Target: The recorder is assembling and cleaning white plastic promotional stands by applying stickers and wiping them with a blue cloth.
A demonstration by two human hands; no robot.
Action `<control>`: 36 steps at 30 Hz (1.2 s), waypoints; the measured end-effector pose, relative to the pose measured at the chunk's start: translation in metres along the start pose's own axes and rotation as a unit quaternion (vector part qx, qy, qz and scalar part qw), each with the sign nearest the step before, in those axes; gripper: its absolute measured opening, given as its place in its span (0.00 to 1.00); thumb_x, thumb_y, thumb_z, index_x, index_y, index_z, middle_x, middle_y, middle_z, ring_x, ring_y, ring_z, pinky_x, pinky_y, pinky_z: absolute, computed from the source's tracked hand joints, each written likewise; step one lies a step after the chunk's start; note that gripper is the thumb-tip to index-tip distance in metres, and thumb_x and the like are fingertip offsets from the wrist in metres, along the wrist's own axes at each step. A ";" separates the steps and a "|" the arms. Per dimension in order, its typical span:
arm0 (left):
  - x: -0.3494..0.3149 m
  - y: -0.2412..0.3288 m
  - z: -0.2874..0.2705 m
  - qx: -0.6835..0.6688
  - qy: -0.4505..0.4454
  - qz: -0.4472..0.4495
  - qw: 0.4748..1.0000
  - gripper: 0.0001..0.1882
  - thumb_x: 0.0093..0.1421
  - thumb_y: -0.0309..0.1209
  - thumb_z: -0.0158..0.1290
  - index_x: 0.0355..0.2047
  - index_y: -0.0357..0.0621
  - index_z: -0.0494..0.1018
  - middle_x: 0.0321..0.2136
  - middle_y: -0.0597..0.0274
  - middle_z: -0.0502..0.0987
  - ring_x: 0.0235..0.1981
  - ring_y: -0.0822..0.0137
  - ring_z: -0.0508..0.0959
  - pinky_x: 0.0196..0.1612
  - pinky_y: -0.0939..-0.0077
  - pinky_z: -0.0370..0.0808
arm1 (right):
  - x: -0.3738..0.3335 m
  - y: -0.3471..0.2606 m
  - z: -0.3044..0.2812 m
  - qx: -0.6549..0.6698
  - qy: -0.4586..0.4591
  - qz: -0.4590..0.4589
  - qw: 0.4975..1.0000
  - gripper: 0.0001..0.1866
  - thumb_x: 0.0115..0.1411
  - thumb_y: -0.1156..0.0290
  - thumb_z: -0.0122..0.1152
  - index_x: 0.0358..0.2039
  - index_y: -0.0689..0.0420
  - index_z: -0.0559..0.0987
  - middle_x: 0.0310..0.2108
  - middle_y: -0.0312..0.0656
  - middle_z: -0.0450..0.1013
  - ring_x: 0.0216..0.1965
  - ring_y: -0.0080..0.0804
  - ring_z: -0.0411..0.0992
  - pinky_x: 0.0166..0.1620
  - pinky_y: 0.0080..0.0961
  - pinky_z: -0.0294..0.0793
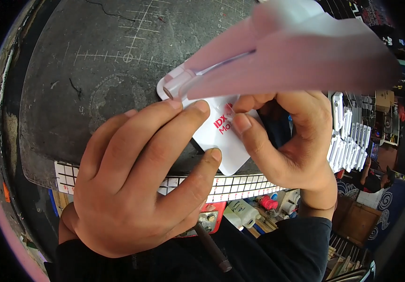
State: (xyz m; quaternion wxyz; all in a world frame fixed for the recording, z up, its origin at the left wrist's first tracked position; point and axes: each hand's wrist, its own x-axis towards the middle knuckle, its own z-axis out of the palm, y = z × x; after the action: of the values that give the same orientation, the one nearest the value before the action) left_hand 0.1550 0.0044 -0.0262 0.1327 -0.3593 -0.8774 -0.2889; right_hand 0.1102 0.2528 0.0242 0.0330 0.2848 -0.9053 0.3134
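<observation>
A white plastic piece (233, 157) with rounded corners and pink-red lettering lies on the dark mat. My left hand (141, 174) holds it down; the fingertips press on its left side and the thumb sits on its lower left edge. The thumb and forefinger of my right hand (287, 136) pinch a thin clear film (230, 111) over the lettering. A large pinkish translucent sheet (296, 66) slants up from the far end of the piece to the right, blurred at its top. It covers part of the piece and of my right fingers.
The worn dark cutting mat (113, 94) carries white grid marks. A white ruler strip (233, 187) runs along its near edge. Below are bottles (245, 214) and a dark metal rod (212, 246). Several white plastic pieces (348, 141) stand at right; another person (376, 181) is beyond.
</observation>
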 end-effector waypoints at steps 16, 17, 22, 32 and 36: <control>-0.002 -0.003 0.006 0.004 0.027 0.010 1.000 0.20 0.66 0.48 0.56 0.51 0.54 0.85 0.60 0.48 0.82 0.58 0.47 0.81 0.55 0.51 0.80 | 0.003 -0.002 0.004 -0.068 -0.003 -0.044 0.997 0.09 0.56 0.80 0.76 0.38 0.62 0.87 0.31 0.36 0.83 0.29 0.24 0.78 0.32 0.21 0.73; -0.002 -0.002 0.006 0.004 0.023 0.007 1.000 0.20 0.66 0.48 0.56 0.51 0.55 0.85 0.60 0.49 0.82 0.58 0.47 0.81 0.55 0.51 0.80 | 0.002 -0.002 0.004 -0.056 -0.001 -0.036 0.998 0.08 0.57 0.81 0.76 0.38 0.62 0.87 0.30 0.36 0.83 0.29 0.24 0.78 0.32 0.21 0.73; -0.002 -0.003 0.006 0.005 0.024 0.010 1.000 0.20 0.67 0.48 0.55 0.52 0.56 0.85 0.60 0.49 0.82 0.58 0.47 0.81 0.56 0.52 0.79 | 0.001 -0.002 0.004 -0.037 0.003 -0.021 0.999 0.06 0.60 0.83 0.73 0.38 0.64 0.87 0.30 0.36 0.83 0.29 0.24 0.77 0.34 0.21 0.73; -0.001 -0.002 0.003 0.009 0.005 0.013 1.000 0.20 0.68 0.48 0.55 0.53 0.55 0.84 0.61 0.48 0.82 0.59 0.46 0.80 0.56 0.52 0.79 | 0.001 0.000 0.003 -0.022 0.006 -0.013 1.000 0.05 0.61 0.83 0.72 0.37 0.64 0.86 0.28 0.36 0.80 0.28 0.25 0.74 0.34 0.22 0.72; -0.001 -0.003 0.003 0.019 0.005 0.019 1.000 0.20 0.67 0.48 0.56 0.53 0.55 0.84 0.61 0.48 0.82 0.59 0.46 0.80 0.56 0.51 0.79 | 0.002 0.000 0.003 -0.022 0.002 -0.019 1.000 0.05 0.61 0.83 0.72 0.37 0.63 0.85 0.28 0.35 0.79 0.28 0.24 0.73 0.34 0.22 0.71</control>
State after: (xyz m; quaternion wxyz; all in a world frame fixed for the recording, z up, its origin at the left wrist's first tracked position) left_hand 0.1536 0.0041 -0.0298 0.1494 -0.3715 -0.8751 -0.2718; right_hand 0.1088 0.2505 0.0221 0.0472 0.3007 -0.9064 0.2930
